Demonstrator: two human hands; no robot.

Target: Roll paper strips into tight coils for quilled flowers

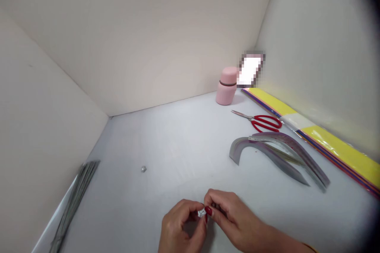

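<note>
Pinching a tiny silvery piece [202, 213] in our left hand [181, 227], low over the pale table [178, 138], we've got our right hand [234, 217] just beside it, can't tell if that one's gripping too, and a little silver lump [143, 169] sits well apart

Bright diffuse lt, soft shadows, glare on yellow pkg [332, 141], R edge dark/blurry.

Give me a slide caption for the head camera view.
Left hand pinching a silvery piece, right hand beside it, with strips, scissors and a pink bottle beyond.
</note>
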